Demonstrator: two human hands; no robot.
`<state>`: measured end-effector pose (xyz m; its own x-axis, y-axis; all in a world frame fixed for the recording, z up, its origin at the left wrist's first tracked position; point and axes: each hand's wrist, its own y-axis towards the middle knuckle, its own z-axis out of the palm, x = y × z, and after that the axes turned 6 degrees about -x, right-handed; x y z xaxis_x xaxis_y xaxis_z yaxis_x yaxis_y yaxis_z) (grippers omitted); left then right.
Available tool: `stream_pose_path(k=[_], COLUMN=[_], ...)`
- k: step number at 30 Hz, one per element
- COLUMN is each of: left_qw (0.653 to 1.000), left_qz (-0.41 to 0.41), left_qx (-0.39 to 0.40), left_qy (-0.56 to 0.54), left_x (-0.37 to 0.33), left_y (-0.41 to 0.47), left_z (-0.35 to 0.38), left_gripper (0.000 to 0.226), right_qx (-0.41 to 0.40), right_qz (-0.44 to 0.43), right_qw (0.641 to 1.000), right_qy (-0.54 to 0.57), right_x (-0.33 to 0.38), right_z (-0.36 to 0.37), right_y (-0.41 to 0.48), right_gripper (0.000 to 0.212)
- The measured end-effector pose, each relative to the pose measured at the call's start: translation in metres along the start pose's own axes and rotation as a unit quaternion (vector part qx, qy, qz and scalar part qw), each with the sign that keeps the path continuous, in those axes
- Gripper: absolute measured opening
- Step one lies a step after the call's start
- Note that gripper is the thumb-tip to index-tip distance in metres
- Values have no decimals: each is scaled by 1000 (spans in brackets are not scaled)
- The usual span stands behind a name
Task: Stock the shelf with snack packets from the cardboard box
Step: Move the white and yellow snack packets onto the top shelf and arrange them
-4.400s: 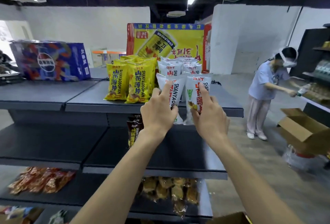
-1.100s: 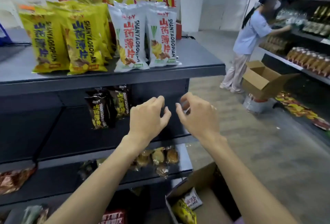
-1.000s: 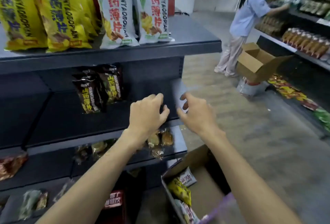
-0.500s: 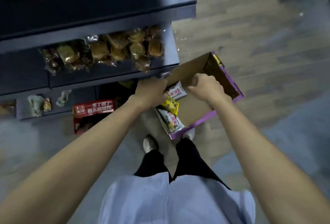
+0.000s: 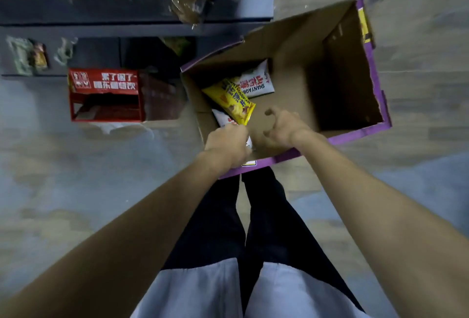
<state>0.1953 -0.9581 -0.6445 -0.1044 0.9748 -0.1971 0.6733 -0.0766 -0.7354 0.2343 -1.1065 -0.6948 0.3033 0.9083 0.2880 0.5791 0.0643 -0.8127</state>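
Looking close to done, prob.: only three packets showing in cardboard box [image 5: 299, 46], none lifted toward shelf [image 5: 101, 29] yet. Reaching in w/ both hands. Left hand [image 5: 227, 144] curling over near white packet [image 5: 223, 119], touching end of yellow packet [image 5: 232, 100]; cannot tell if gripping. Right hand [image 5: 284, 127] hovering half-open, holding nothing, just beside yellow packet. Leaving far white packet [image 5: 256, 84] apart from both hands.
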Motion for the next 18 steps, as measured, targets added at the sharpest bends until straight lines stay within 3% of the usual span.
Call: stream_pose_path(k=[3, 7, 15, 18], left_qw=[1000, 1000, 1000, 1000], left_qz=[-1, -13, -6, 13], left_qx=[18, -15, -17, 7], left_qy=[-18, -20, 2, 26], left_x=[-2, 0, 14, 17], left_y=[8, 26, 66, 72], left_z=[22, 36, 36, 38], left_gripper=[28, 23, 30, 30], right_qx=[-9, -34, -35, -37], right_qz=[-18, -97, -235, -264], right_qw=[1000, 995, 968, 957], right_qy=[15, 5, -81, -117], right_x=[-6, -2, 39, 45], right_z=[11, 14, 21, 35], right_y=[28, 58, 126, 133], right_gripper=[56, 57, 90, 86])
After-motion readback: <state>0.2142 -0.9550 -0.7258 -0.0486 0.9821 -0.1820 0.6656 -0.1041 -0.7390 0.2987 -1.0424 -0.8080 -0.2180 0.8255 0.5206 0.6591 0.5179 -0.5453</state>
